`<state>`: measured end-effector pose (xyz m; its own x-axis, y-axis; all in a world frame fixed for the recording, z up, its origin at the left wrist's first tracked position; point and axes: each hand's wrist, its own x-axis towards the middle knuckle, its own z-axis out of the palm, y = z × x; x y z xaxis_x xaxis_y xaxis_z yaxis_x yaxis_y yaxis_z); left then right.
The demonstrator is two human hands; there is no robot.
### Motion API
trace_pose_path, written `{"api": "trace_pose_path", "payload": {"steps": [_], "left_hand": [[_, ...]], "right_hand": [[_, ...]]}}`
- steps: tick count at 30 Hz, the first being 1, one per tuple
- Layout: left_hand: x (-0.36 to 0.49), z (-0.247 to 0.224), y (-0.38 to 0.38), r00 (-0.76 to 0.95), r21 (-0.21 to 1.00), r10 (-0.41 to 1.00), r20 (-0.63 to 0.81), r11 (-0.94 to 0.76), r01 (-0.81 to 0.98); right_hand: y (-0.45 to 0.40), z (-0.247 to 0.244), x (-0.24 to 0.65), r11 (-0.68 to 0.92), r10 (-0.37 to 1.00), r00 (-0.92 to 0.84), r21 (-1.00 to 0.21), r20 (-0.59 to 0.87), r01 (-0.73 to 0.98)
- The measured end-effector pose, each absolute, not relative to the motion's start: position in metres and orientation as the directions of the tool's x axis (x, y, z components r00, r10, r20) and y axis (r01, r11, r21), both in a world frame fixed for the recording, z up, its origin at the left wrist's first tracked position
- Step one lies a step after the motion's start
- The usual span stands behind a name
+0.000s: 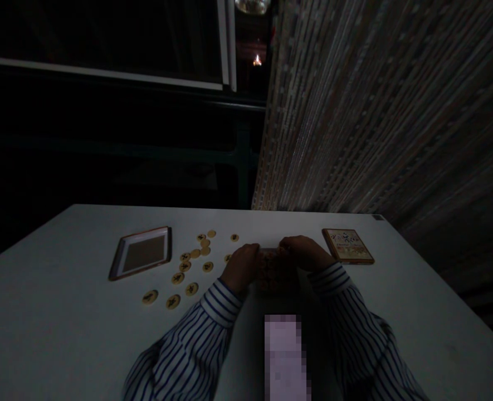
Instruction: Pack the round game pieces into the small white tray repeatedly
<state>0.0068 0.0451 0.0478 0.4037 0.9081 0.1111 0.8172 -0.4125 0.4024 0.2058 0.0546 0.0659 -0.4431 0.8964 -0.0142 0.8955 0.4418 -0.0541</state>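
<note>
Between my hands, a dark box point(272, 273) with rows of round pieces in it rests at the middle of the white table. My left hand point(243, 268) grips its left side, fingers curled at the far left corner. On the right side, my right hand point(304, 253) holds the box near its far right corner. Several round wooden pieces point(177, 278), some with dark characters on top, lie scattered left of my left hand. One piece near that hand is partly hidden by it. Dim light hides the details inside the box.
An open shallow tray or lid point(145, 252) lies at the left of the table point(62, 312). A flat box with printed characters point(348, 245) is at the right. A pixelated pink-white rectangle point(286, 356) shows in front of me. Strip curtains point(346, 100) hang beyond the table.
</note>
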Motion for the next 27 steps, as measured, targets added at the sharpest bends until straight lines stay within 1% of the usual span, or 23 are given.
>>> {"api": "trace_pose_path", "payload": {"steps": [4, 11, 22, 27], "left_hand": [[0.006, 0.050, 0.044, 0.407, 0.400, 0.909, 0.087, -0.406, 0.822], [0.007, 0.048, 0.045, 0.414, 0.386, 0.906, 0.083, -0.413, 0.825], [0.006, 0.051, 0.045, 0.433, 0.376, 0.899, 0.064, -0.424, 0.824], [0.005, 0.049, 0.046, 0.454, 0.379, 0.889, 0.062, -0.442, 0.813]], "right_hand": [[0.052, 0.067, 0.202, 0.432, 0.900, -0.429, 0.020, -0.073, 0.902], [0.050, 0.071, 0.195, 0.399, 0.912, -0.388, 0.065, -0.135, 0.914], [0.043, 0.079, 0.183, 0.359, 0.931, -0.343, 0.147, -0.127, 0.922], [0.043, 0.078, 0.182, 0.343, 0.937, -0.325, 0.160, -0.129, 0.926]]}}
